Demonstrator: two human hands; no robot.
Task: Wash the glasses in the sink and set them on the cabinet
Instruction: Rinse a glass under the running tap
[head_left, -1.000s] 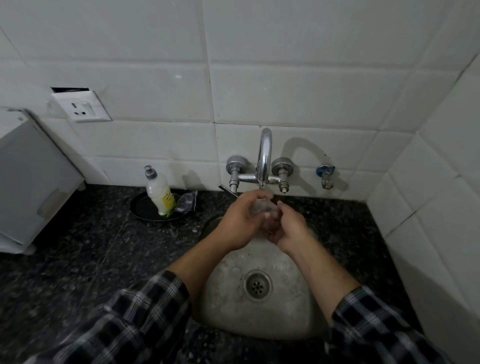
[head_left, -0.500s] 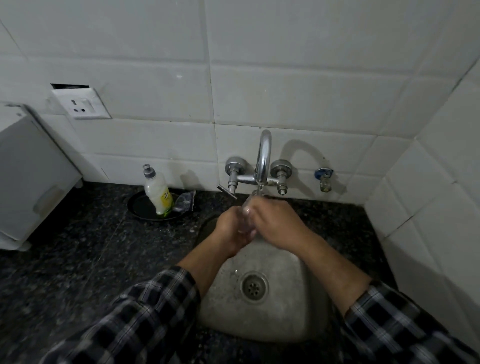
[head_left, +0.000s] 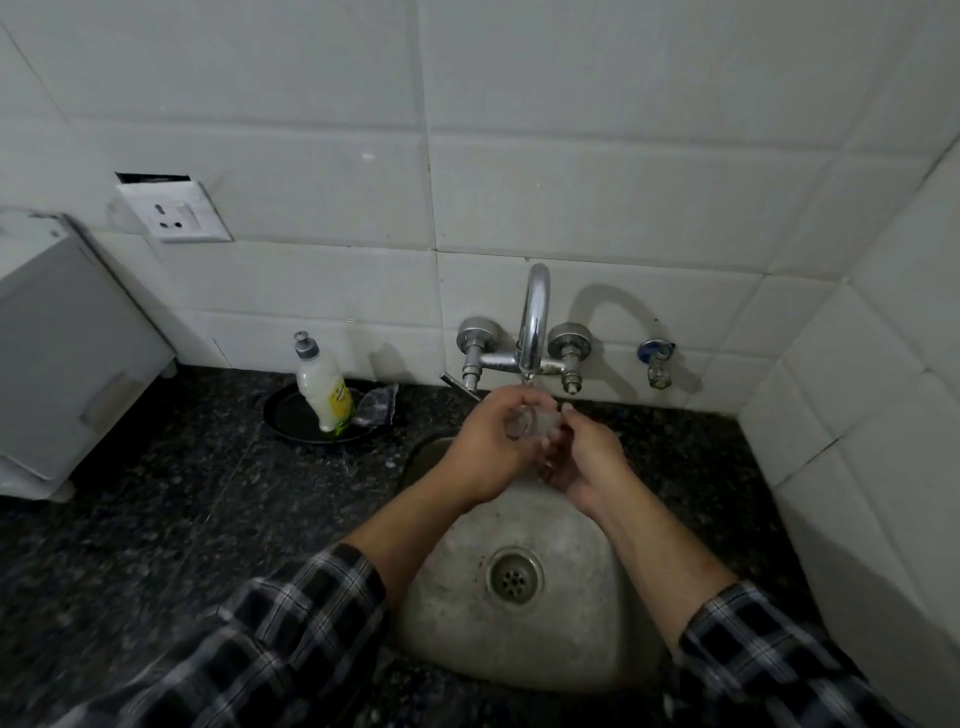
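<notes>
Left hand (head_left: 488, 448) grips the glass (head_left: 536, 423), lying sideways under the tap (head_left: 535, 322) above the sink (head_left: 582, 644); right hand (head_left: 589, 460) pinches its right end.

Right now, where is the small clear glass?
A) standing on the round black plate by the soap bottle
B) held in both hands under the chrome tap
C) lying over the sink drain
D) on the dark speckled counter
B: the small clear glass is gripped by the left hand and the right hand, just below the curved chrome tap and above the steel sink.
</notes>
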